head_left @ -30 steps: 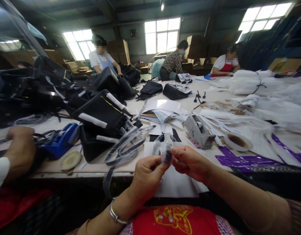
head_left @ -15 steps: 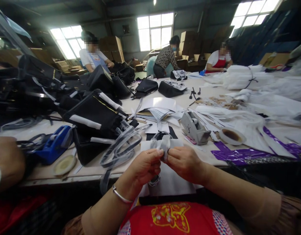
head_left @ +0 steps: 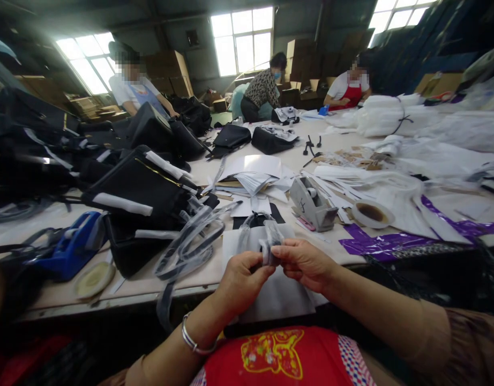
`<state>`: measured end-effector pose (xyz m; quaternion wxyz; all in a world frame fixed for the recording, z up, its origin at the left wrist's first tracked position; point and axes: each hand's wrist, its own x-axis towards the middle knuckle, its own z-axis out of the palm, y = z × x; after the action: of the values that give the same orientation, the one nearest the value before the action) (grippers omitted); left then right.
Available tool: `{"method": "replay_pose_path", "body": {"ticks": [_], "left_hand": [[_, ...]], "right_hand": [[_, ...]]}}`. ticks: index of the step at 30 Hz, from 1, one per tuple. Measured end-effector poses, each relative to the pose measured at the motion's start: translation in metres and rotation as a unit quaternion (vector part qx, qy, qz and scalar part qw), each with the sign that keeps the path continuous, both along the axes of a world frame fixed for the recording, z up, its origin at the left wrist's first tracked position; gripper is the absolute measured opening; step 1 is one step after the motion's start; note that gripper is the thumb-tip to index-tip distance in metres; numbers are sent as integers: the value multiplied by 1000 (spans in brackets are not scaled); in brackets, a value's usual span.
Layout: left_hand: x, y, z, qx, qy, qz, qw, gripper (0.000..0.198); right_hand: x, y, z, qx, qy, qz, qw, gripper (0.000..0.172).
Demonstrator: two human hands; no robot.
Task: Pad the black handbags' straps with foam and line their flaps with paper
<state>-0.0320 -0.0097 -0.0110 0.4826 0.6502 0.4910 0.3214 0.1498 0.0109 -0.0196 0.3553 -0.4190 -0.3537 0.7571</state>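
Between my hands, a black strap wrapped in clear plastic (head_left: pixel 274 231) is bunched up at the table's front edge. My left hand (head_left: pixel 244 279) pinches it from the left, thumb and fingers pressed together. From the right, my right hand (head_left: pixel 305 264) grips the same wrapped strap with curled fingers. Under the hands lies a sheet of white paper (head_left: pixel 287 297), with part of a black piece (head_left: pixel 278 213) showing beyond it. Left of my hands, a longer plastic-covered strap (head_left: pixel 207 244) lies in loops and hangs over the edge.
Black bags (head_left: pixel 128 185) are piled on the left beside a blue tape dispenser (head_left: pixel 72 249) and a tape roll (head_left: pixel 93 280). A grey tape dispenser (head_left: pixel 313 203), another tape roll (head_left: pixel 371 213) and purple plastic (head_left: pixel 375 244) lie right. Co-workers (head_left: pixel 347 91) stand across the table.
My fingers have shifted on the wrapped strap, and my left hand has turned with its thumb pointing more to the right. The neighbour's hand at the far left has mostly left view.
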Motion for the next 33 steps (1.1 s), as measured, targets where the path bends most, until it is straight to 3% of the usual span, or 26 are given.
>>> {"method": "replay_pose_path", "body": {"ticks": [2,4,7,9,11,12,14,15,17,20,21,22,24,26,33], "left_hand": [[2,2,3,-116,-52,-2,992,22],[6,6,4,-230,-149,19,962,33],[17,13,1,-287,-235,65,926,42],[27,18,-3,-274,-228,91,930,43],[36,21,-9,-248,-217,118,937,41],[40,22,-11,-234,-214,128,940,40],[44,23,-17,-207,-205,137,947,36],[44,23,-19,-194,-198,136,951,34],[42,22,-23,-167,-178,134,960,31],[40,20,-27,-124,-133,140,973,26],[40,20,-28,-110,-114,140,977,24],[40,19,-29,-98,-96,140,981,22],[43,18,-29,-91,-77,138,983,21],[45,18,-26,-121,-80,143,979,21],[53,18,-2,-330,-210,106,914,30]], "right_hand": [[1,1,-2,110,-95,-1,989,37],[5,3,-5,277,-234,-7,932,37],[10,4,-16,518,-405,0,754,33],[12,3,-24,600,-480,27,639,28],[13,2,-30,621,-536,52,570,24],[13,2,-33,618,-551,62,557,23],[16,2,-34,603,-540,77,582,20],[18,3,-33,589,-514,81,618,15],[22,6,-28,523,-433,84,729,18],[28,17,-17,267,-256,66,927,41],[28,21,-14,161,-190,51,967,42],[27,25,-12,66,-128,31,989,40],[23,31,-12,-51,-31,-7,998,33],[18,35,-16,-82,21,-27,996,32],[10,35,-28,-13,-10,-56,998,36]]}}
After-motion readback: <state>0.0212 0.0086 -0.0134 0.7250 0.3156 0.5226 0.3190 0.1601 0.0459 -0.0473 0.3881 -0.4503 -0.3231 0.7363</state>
